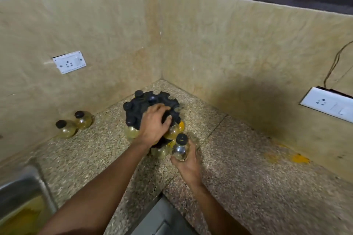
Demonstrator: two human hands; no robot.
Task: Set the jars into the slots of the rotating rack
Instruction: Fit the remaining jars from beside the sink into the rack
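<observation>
A black rotating rack (150, 103) stands in the counter's corner with several black-lidded glass jars hanging in its slots, some with yellow contents. My left hand (153, 125) lies over the rack's near side, fingers wrapped around a black-lidded jar (167, 117) at a slot. My right hand (188, 164) holds a clear jar (180, 148) with a black lid upright, just in front of the rack's lower jars. Two more jars (65, 129) (83, 119) stand on the counter at the left wall.
The speckled stone counter (238, 158) meets tan walls on two sides. White socket plates (69, 62) (328, 104) sit on both walls. A steel sink (21, 192) lies at the lower left. Orange powder stains (300, 158) mark the right wall's base.
</observation>
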